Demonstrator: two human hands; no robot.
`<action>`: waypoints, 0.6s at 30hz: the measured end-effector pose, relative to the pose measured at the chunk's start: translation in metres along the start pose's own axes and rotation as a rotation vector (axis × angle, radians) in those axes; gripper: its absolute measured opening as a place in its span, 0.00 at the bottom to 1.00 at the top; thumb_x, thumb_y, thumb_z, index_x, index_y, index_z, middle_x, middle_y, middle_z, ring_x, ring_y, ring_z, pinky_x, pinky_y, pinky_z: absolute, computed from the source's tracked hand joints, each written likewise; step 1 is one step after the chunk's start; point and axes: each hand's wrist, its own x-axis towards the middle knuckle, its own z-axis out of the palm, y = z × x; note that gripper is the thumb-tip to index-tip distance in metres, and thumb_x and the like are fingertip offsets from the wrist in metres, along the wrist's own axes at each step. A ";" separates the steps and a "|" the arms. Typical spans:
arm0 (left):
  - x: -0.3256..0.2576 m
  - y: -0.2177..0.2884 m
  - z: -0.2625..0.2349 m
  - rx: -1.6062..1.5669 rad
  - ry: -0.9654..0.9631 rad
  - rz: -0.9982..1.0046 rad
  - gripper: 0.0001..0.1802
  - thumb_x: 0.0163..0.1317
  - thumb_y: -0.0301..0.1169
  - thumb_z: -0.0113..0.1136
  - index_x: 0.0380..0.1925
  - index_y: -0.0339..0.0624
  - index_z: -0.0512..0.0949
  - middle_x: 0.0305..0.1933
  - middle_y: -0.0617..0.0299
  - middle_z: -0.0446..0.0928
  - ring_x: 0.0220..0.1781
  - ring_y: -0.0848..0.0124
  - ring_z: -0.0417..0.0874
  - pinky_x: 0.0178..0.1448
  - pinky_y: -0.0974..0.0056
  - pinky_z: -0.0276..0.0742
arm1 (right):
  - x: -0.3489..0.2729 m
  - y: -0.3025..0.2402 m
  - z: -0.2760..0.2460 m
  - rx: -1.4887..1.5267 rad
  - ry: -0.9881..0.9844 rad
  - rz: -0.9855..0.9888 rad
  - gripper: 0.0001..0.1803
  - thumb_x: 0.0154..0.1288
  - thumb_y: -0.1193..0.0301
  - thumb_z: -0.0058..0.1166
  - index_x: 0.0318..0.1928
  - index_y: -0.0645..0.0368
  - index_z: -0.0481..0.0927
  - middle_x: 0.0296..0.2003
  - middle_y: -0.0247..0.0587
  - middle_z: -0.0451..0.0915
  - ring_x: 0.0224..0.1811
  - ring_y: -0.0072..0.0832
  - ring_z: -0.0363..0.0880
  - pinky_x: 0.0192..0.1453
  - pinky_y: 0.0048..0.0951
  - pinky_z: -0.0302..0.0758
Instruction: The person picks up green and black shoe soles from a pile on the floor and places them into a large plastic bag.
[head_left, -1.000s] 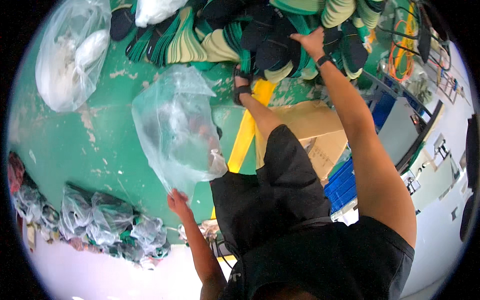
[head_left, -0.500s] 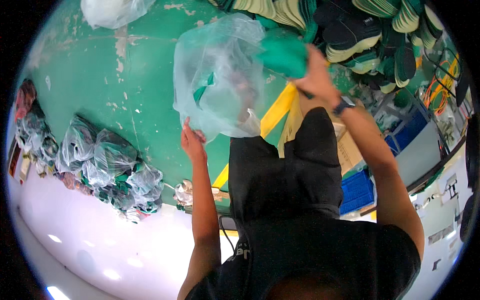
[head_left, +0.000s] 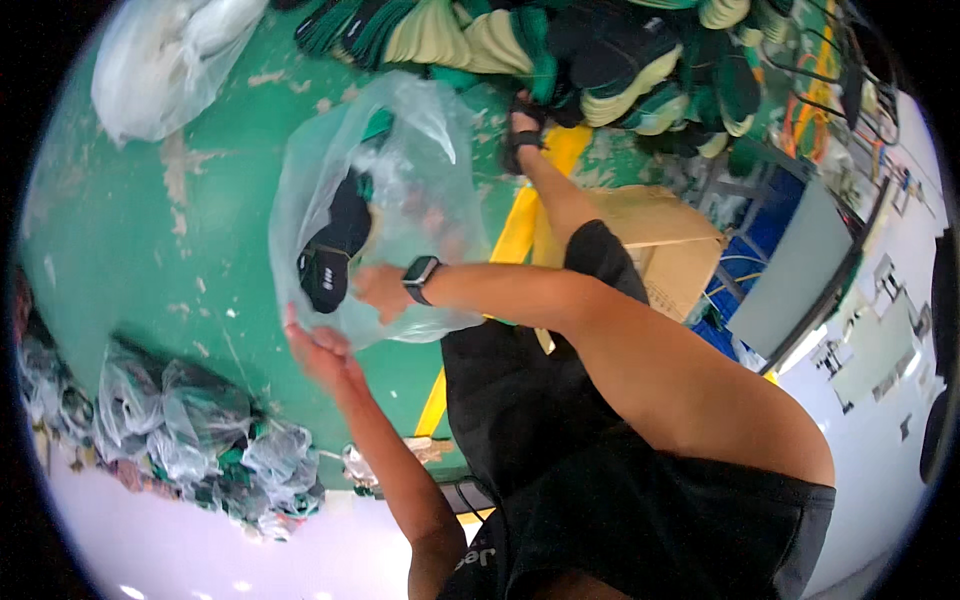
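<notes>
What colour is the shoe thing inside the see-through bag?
The shoe piece in the clear plastic bag is mostly black with green at its top end, seen in the head view.

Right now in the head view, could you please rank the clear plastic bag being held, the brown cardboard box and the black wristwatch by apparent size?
1. Clear plastic bag; nearer the camera, so unsure.
2. Brown cardboard box.
3. Black wristwatch.

Filled bags (head_left: 190, 430) (clear) – shoe pile (head_left: 600, 60) – cardboard box (head_left: 660, 250).
</notes>
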 end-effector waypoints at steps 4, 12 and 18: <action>-0.001 0.012 0.020 0.007 0.054 0.031 0.21 0.69 0.45 0.42 0.56 0.49 0.70 0.17 0.72 0.55 0.17 0.82 0.55 0.17 0.75 0.50 | -0.130 0.092 -0.003 0.880 0.408 0.210 0.17 0.59 0.57 0.55 0.33 0.60 0.77 0.31 0.46 0.77 0.36 0.31 0.76 0.39 0.36 0.71; -0.010 -0.048 0.034 0.290 0.067 -0.042 0.21 0.69 0.45 0.42 0.55 0.46 0.71 0.18 0.72 0.57 0.18 0.82 0.57 0.20 0.75 0.52 | -0.361 0.342 -0.121 0.788 1.508 1.602 0.40 0.62 0.40 0.41 0.41 0.74 0.73 0.35 0.53 0.77 0.37 0.44 0.76 0.40 0.41 0.71; -0.026 -0.039 0.049 0.424 0.107 0.006 0.21 0.69 0.44 0.41 0.52 0.43 0.73 0.16 0.69 0.59 0.17 0.79 0.60 0.19 0.73 0.55 | -0.334 0.336 -0.186 1.293 1.248 1.651 0.51 0.52 0.29 0.41 0.50 0.71 0.73 0.41 0.44 0.74 0.40 0.34 0.69 0.48 0.36 0.65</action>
